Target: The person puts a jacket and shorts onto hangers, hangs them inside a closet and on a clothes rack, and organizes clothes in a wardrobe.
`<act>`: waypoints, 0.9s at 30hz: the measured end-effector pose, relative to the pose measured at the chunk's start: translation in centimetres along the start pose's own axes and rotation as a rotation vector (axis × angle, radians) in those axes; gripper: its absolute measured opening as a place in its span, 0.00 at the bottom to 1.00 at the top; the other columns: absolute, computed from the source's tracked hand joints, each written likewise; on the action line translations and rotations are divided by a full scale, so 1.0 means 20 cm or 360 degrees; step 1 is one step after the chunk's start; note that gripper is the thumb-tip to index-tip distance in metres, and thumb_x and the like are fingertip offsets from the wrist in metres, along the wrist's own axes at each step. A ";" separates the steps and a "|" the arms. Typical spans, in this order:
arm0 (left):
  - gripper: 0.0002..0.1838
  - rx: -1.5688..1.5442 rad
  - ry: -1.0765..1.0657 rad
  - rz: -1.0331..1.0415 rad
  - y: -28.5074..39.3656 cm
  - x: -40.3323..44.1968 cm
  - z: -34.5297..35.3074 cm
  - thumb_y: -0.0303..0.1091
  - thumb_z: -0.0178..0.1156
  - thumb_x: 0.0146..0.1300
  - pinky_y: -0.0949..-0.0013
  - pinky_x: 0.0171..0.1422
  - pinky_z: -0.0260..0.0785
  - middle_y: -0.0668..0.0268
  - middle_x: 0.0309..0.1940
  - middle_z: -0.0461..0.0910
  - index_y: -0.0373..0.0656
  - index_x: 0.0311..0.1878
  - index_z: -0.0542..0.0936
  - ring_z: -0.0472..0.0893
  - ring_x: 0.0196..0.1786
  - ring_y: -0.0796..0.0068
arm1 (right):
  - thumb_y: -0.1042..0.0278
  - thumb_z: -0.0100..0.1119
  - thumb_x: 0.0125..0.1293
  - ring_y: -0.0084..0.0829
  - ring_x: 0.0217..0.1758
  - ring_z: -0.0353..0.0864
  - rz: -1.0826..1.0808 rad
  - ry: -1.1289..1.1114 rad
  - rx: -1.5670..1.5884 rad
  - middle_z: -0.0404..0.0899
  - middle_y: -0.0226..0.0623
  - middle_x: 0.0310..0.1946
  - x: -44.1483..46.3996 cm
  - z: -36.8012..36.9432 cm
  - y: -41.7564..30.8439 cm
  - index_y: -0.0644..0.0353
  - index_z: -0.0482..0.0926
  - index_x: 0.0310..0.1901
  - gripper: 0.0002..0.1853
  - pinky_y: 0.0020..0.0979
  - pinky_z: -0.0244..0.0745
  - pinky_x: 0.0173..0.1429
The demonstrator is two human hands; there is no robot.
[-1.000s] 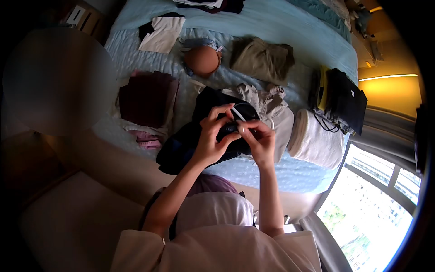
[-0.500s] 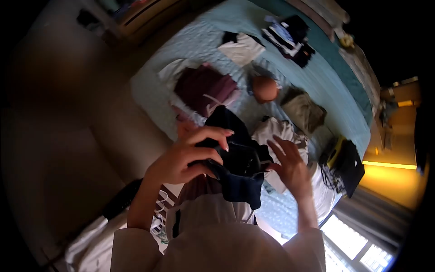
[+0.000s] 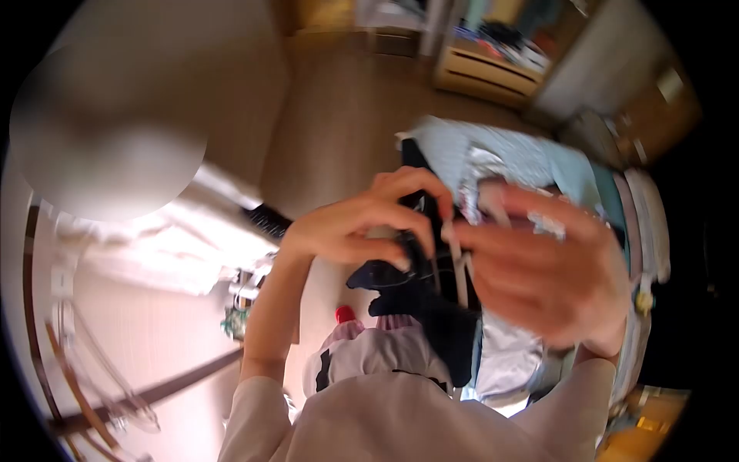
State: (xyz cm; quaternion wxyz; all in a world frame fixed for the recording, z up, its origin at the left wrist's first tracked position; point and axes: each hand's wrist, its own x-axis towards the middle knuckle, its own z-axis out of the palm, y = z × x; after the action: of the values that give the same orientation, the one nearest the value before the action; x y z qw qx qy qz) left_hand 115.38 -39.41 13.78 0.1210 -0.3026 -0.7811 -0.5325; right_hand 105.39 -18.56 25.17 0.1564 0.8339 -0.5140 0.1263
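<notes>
A dark navy garment [image 3: 446, 331] hangs in front of my body, bunched at the top, with its lower part falling to the right. My left hand [image 3: 362, 223] has its fingers curled on the bunched dark cloth. A pale cord [image 3: 462, 281] runs down the front of the garment. At its upper end, the fingertips of my right hand [image 3: 546, 269] come together, close to the left fingers. Motion smears the right hand, and it covers part of the bed behind it.
To the right, a bed [image 3: 570, 165] with a light blue cover carries clothes. A wooden drawer unit [image 3: 489, 77] stands at the back. On the left are a rail [image 3: 154, 396] and white fabric [image 3: 154, 239]. A red shoe [image 3: 345, 314] shows below me on the floor.
My view has swung left, away from the bed towards the floor and drawers. The garment has come along in my hands, and my right hand has come nearer the camera and closed towards the left.
</notes>
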 end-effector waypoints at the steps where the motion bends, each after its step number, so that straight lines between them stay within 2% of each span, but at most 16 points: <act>1: 0.12 0.0080 0.0121 -0.0061 0.07 -0.12 0.00 0.44 0.66 0.54 0.53 0.66 0.46 0.62 0.58 0.66 0.47 0.34 0.81 0.61 0.64 0.60 | 0.73 0.66 0.33 0.32 0.40 0.83 -0.0129 0.0134 0.0153 0.78 0.27 0.24 0.17 0.01 0.00 0.56 0.75 0.17 0.08 0.38 0.77 0.55; 5: 0.12 0.0537 0.0604 -0.0029 0.22 -0.48 -0.08 0.33 0.66 0.53 0.52 0.73 0.41 0.57 0.69 0.54 0.47 0.42 0.80 0.49 0.74 0.53 | 0.69 0.69 0.35 0.33 0.32 0.77 -0.0557 -0.0031 0.0420 0.72 0.29 0.21 0.66 0.04 0.13 0.55 0.81 0.23 0.09 0.35 0.72 0.44; 8: 0.30 0.0786 0.1369 -0.0271 0.35 -0.66 -0.02 0.29 0.64 0.54 0.58 0.74 0.43 0.55 0.71 0.48 0.48 0.62 0.67 0.45 0.76 0.55 | 0.71 0.70 0.39 0.28 0.26 0.73 -0.0534 -0.0078 0.0583 0.76 0.29 0.18 0.90 0.05 0.14 0.55 0.84 0.25 0.07 0.31 0.63 0.36; 9: 0.31 0.0722 0.1706 -0.0367 0.41 -0.74 0.03 0.33 0.60 0.61 0.60 0.75 0.42 0.53 0.71 0.51 0.44 0.66 0.63 0.49 0.75 0.57 | 0.71 0.70 0.38 0.27 0.24 0.72 -0.0520 -0.0053 0.0567 0.76 0.29 0.17 0.97 0.04 0.15 0.56 0.84 0.24 0.07 0.31 0.62 0.34; 11: 0.34 0.0252 0.1994 -0.0192 0.53 -0.94 0.09 0.51 0.53 0.66 0.60 0.75 0.42 0.53 0.70 0.54 0.39 0.68 0.61 0.53 0.73 0.58 | 0.73 0.69 0.45 0.21 0.24 0.75 -0.0605 0.0055 0.0433 0.78 0.30 0.20 1.06 -0.08 0.20 0.58 0.83 0.26 0.05 0.25 0.65 0.30; 13: 0.45 0.0133 0.1859 0.0003 0.56 -1.19 0.17 0.67 0.43 0.64 0.60 0.76 0.41 0.55 0.71 0.55 0.33 0.69 0.57 0.54 0.73 0.59 | 0.74 0.69 0.47 0.21 0.24 0.74 -0.0646 0.0142 0.0555 0.79 0.30 0.22 1.18 -0.10 0.20 0.60 0.83 0.28 0.05 0.23 0.68 0.31; 15: 0.53 -0.0078 0.2324 -0.0114 0.48 -1.34 0.44 0.75 0.42 0.58 0.60 0.76 0.39 0.56 0.71 0.55 0.31 0.69 0.56 0.53 0.73 0.60 | 0.75 0.68 0.47 0.22 0.24 0.75 -0.0577 0.0446 0.0484 0.79 0.28 0.22 1.30 -0.06 0.08 0.59 0.82 0.28 0.05 0.25 0.68 0.30; 16: 0.55 0.0042 0.2310 -0.0091 0.47 -1.35 0.46 0.76 0.43 0.56 0.60 0.76 0.39 0.56 0.70 0.56 0.31 0.69 0.55 0.54 0.73 0.61 | 0.75 0.62 0.54 0.22 0.28 0.73 -0.0625 0.0169 0.0541 0.78 0.35 0.31 1.34 -0.12 0.11 0.64 0.79 0.36 0.07 0.26 0.68 0.35; 17: 0.57 0.0154 0.2294 -0.0063 0.46 -1.35 0.48 0.77 0.45 0.54 0.60 0.76 0.39 0.57 0.70 0.57 0.31 0.70 0.55 0.55 0.72 0.61 | 0.75 0.62 0.54 0.22 0.28 0.73 -0.0632 0.0182 0.0536 0.78 0.35 0.31 1.36 -0.12 0.10 0.64 0.79 0.36 0.07 0.26 0.68 0.35; 18: 0.62 0.0366 0.2408 -0.0224 0.47 -1.32 0.51 0.83 0.42 0.47 0.58 0.74 0.47 0.54 0.67 0.61 0.34 0.70 0.55 0.60 0.70 0.63 | 0.76 0.62 0.53 0.21 0.28 0.74 -0.0596 0.0235 0.0646 0.79 0.33 0.28 1.40 -0.11 0.03 0.63 0.80 0.33 0.05 0.23 0.68 0.35; 19: 0.56 0.0564 0.2367 -0.0243 0.53 -1.29 0.50 0.70 0.61 0.49 0.64 0.72 0.49 0.57 0.64 0.65 0.32 0.68 0.60 0.63 0.67 0.66 | 0.77 0.62 0.52 0.19 0.29 0.76 -0.0561 0.0287 0.0751 0.79 0.31 0.26 1.43 -0.10 -0.02 0.62 0.81 0.29 0.02 0.20 0.68 0.34; 21: 0.42 0.0963 0.2379 -0.0747 0.65 -1.17 0.43 0.53 0.72 0.49 0.68 0.62 0.62 0.59 0.52 0.77 0.33 0.60 0.70 0.74 0.54 0.70 | 0.76 0.63 0.53 0.20 0.29 0.77 -0.0584 0.0249 0.0649 0.79 0.31 0.25 1.48 -0.12 -0.01 0.61 0.81 0.29 0.01 0.21 0.69 0.35; 22: 0.23 0.1030 0.2596 -0.0842 0.65 -1.13 0.38 0.37 0.72 0.52 0.70 0.50 0.70 0.63 0.37 0.83 0.33 0.46 0.78 0.79 0.40 0.73 | 0.75 0.63 0.54 0.20 0.30 0.78 -0.0604 0.0205 0.0561 0.79 0.31 0.25 1.49 -0.12 0.00 0.60 0.81 0.29 0.01 0.21 0.70 0.36; 24: 0.11 0.1357 0.2815 -0.1160 0.66 -1.22 0.33 0.35 0.61 0.63 0.71 0.42 0.70 0.66 0.28 0.83 0.33 0.37 0.81 0.76 0.33 0.79 | 0.72 0.65 0.54 0.21 0.31 0.78 -0.0509 0.0232 0.0632 0.81 0.33 0.26 1.48 -0.16 0.02 0.62 0.81 0.34 0.07 0.21 0.71 0.38; 26: 0.14 0.1315 0.2947 -0.0994 0.73 -1.28 0.24 0.36 0.57 0.67 0.77 0.35 0.65 0.74 0.24 0.78 0.33 0.34 0.81 0.69 0.30 0.86 | 0.65 0.70 0.54 0.23 0.33 0.80 -0.0276 0.0289 0.0819 0.83 0.37 0.28 1.46 -0.18 0.05 0.67 0.79 0.46 0.20 0.21 0.72 0.42; 27: 0.15 0.1448 0.2897 -0.1027 0.77 -1.33 0.19 0.36 0.57 0.67 0.76 0.32 0.62 0.75 0.21 0.74 0.33 0.31 0.79 0.66 0.28 0.87 | 0.65 0.70 0.54 0.23 0.33 0.80 -0.0289 0.0279 0.0837 0.83 0.37 0.28 1.46 -0.18 0.03 0.67 0.79 0.46 0.20 0.21 0.72 0.42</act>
State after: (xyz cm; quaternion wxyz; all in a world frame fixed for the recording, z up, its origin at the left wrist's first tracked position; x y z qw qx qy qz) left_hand 146.01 -41.36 10.30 0.6138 0.5036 -0.5655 -0.2233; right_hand 117.55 -41.19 39.36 -0.0106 0.8743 -0.3715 0.3121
